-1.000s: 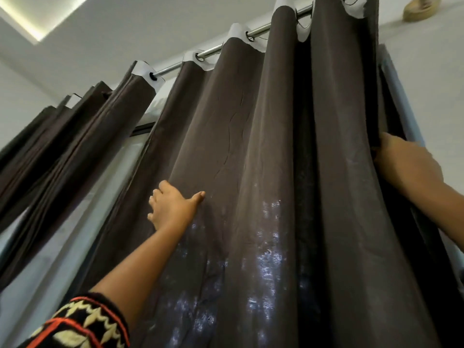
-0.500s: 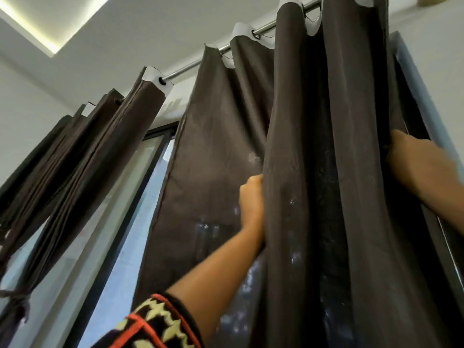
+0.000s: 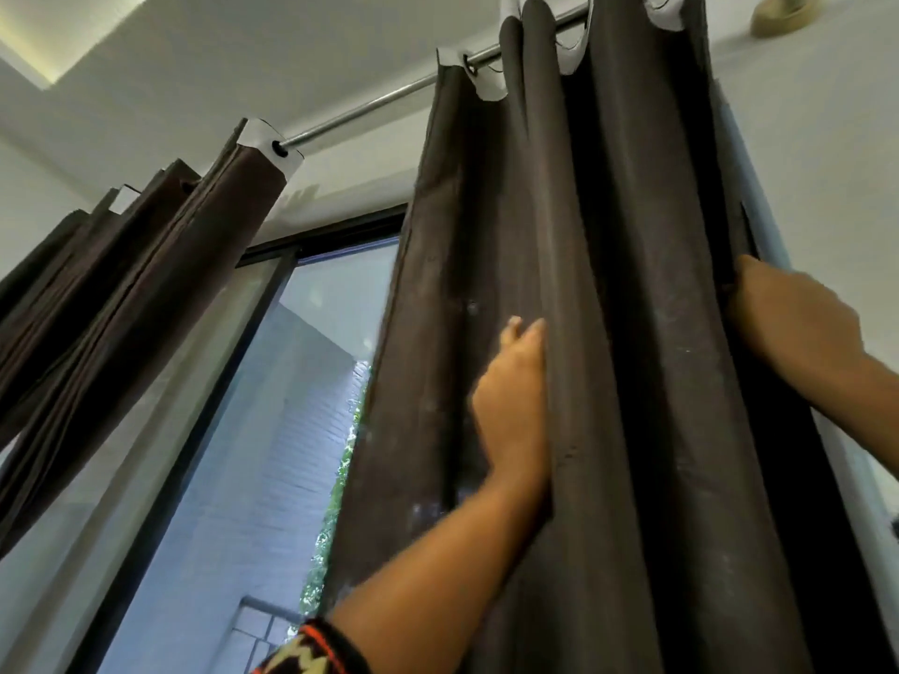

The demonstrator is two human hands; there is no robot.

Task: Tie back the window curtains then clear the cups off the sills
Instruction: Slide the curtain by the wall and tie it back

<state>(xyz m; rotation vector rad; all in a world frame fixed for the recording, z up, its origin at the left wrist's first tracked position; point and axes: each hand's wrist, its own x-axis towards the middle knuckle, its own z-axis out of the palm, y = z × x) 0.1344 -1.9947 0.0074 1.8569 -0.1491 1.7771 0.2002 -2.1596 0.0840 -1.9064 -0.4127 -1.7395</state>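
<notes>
Head cam, looking up at window. Right-side dark brown curtain [image 3: 608, 333] bunched into tight folds at right end of the metal rod [image 3: 369, 105], hanging in front of the right window edge. Left hand [image 3: 513, 406] tucked into a fold approx mid-curtain, fingers [image 3: 523, 333] extended and together, pointing up, flat against fabric; thumb hidden, so can't tell if it's pinching. Patterned sleeve cuff [image 3: 311, 649] at bottom of frame. Right hand [image 3: 793, 313] at curtain's far right edge, fingers wrapped behind fabric and out of sight; grip can't be confirmed. Second curtain [image 3: 146, 284] gathered at left, well apart. Window glass [image 3: 272, 430] exposed between the two. No cups visible.
</notes>
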